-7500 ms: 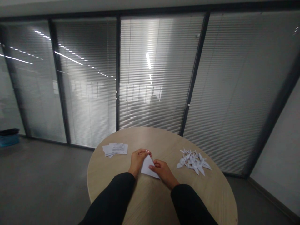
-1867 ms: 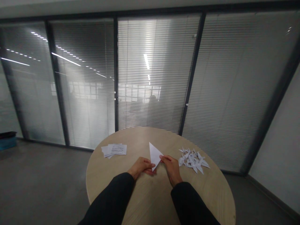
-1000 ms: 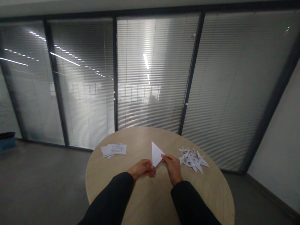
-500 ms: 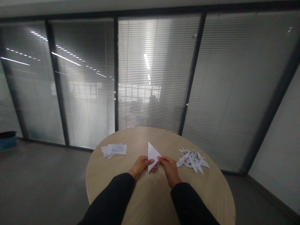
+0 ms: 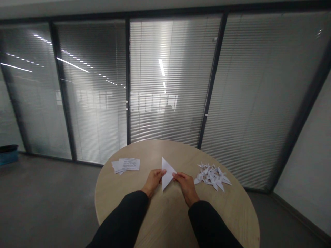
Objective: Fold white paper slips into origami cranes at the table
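Observation:
A sheet of white paper folded into a triangle (image 5: 167,174) is held up between my two hands over the table. My left hand (image 5: 154,181) pinches its long upright edge at the left with thumb and fingers. At the right-hand corner, my right hand (image 5: 185,184) grips the paper between thumb and fingertips. The fingers behind the paper are partly hidden. To the right lies a heap of folded white paper cranes (image 5: 212,176), close to my right hand. A few flat paper sheets (image 5: 129,164), the top one printed, lie overlapped at the left.
The round wooden table (image 5: 165,224) has its far edge near a glass partition (image 5: 170,86) with blinds and dark frames. A blue bin (image 5: 9,155) stands on the floor at the far left. A pale wall (image 5: 310,165) rises at the right.
My left thumb and fingers have moved from the lower face of the paper triangle up to its left edge. The triangle has shifted slightly left; my right hand keeps its corner.

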The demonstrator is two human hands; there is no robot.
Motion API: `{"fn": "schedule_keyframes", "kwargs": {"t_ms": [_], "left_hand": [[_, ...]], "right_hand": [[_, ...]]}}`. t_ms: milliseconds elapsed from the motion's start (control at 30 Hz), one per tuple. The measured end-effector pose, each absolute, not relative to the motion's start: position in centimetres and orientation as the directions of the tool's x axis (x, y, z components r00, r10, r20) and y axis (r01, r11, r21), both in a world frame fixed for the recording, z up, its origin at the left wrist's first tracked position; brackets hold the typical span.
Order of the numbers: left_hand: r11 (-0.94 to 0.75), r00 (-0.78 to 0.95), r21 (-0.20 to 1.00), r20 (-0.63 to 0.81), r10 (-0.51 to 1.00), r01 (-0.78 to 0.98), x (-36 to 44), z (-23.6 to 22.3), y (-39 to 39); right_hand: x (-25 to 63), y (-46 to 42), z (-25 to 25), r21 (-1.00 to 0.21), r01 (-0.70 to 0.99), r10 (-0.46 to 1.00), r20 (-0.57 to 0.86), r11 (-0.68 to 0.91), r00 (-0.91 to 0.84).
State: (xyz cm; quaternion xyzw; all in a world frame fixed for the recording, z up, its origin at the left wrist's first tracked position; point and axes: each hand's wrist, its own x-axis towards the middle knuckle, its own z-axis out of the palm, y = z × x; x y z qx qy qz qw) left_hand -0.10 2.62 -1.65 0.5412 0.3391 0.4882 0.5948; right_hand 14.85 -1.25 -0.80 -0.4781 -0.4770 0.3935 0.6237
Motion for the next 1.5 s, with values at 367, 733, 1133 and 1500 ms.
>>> {"fn": "schedule_keyframes", "kwargs": {"t_ms": [367,733,1133,1500], "left_hand": [[-0.116,0.23,0.931,0.204,0.951,-0.346,-0.2,-1.2,2.4],[-0.144,0.151,0.886,0.231,0.961,-0.441,-0.1,-0.6,2.1],[-0.197,0.072,0.853,0.263,0.962,-0.483,-0.5,-0.7,2.4],[-0.195,-0.05,0.819,0.199,0.979,-0.54,-0.5,-0.1,2.1]], "right_hand": [[14.7,-1.2,-0.9,-0.97,0.051,0.951,0.241,0.236,0.195],[14.5,-1.3,-0.8,-0.975,0.029,0.963,0.224,0.222,0.15],[14.3,-1.2,-1.2,-0.982,0.01,0.977,0.188,0.188,0.099],[13.9,-1.4,-0.9,-0.979,0.033,0.977,0.201,0.199,0.065]]}}
